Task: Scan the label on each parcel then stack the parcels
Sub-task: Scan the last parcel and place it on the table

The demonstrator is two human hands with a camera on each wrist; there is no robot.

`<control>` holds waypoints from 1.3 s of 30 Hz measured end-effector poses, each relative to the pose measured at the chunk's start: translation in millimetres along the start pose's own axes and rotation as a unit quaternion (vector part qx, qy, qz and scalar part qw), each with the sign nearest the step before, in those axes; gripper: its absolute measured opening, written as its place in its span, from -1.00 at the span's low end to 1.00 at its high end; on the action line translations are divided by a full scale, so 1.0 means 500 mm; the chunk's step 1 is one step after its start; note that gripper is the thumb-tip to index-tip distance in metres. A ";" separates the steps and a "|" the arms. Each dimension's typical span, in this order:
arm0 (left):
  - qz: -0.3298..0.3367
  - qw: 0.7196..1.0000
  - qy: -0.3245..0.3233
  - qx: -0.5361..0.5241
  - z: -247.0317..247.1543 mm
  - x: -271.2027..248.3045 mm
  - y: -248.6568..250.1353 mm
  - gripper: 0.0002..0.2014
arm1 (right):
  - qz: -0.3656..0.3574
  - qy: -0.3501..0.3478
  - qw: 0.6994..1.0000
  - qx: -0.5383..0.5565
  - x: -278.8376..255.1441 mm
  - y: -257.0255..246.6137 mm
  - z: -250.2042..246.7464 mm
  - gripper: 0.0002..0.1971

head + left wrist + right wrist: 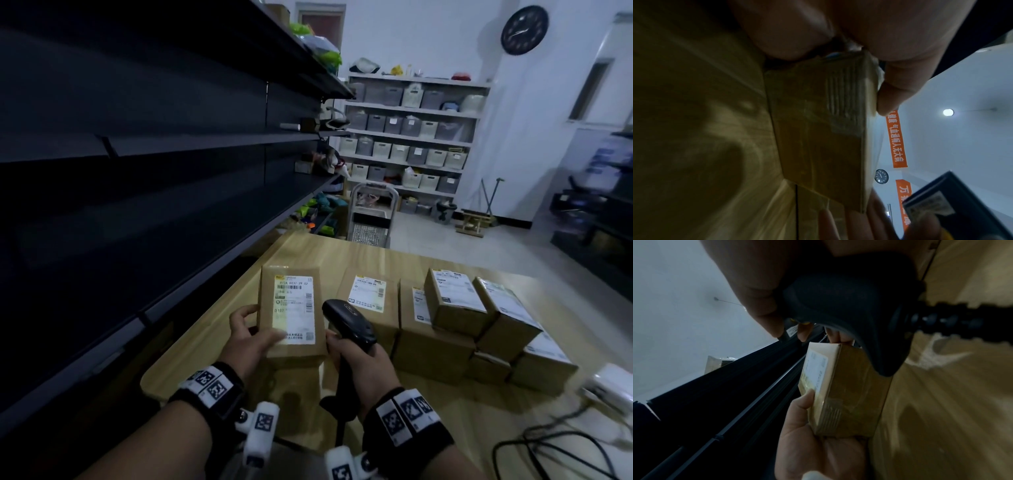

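Parcel underside hidden, scanner window unseen — label blurred

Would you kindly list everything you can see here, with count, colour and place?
Held parcel: one, brown with white label, in front of the person, held up over the table.
Barcode scanner: one, black, right of the held parcel.
Other parcels: about seven, brown, labelled, grouped and partly stacked on the table's right.
Table: one, light wood.
Dark shelving: one unit, left side.
White shelf: one, holding grey and cream bins, far wall.
Wall clock: one, black.
Cables: black, near right.
Left hand: grips the held parcel.
Right hand: grips the barcode scanner.
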State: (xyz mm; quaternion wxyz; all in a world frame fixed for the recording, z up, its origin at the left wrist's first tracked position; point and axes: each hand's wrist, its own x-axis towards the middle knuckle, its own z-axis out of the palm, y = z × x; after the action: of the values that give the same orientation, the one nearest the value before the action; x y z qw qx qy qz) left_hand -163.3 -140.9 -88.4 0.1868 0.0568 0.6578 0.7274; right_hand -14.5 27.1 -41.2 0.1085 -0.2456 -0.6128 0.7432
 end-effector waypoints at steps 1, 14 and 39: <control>-0.001 1.000 0.002 -0.001 0.000 0.001 -0.003 -0.15 | -0.001 0.001 1.000 -0.004 0.001 -0.002 -0.003 -0.79; 0.076 0.997 0.025 -0.002 0.021 -0.020 -0.050 0.25 | -0.052 -0.050 0.994 -0.084 -0.032 -0.069 -0.027 -0.83; 0.073 0.997 0.034 -0.018 0.022 -0.019 -0.054 0.00 | -0.006 -0.041 0.996 -0.079 -0.074 -0.084 -0.004 -0.82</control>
State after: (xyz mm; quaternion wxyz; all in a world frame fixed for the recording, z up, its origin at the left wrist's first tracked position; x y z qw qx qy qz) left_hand -145.7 -132.3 -111.9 0.1118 0.0765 0.6445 0.7525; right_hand 12.4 21.0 7.6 0.0684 -0.2192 -0.6751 0.7011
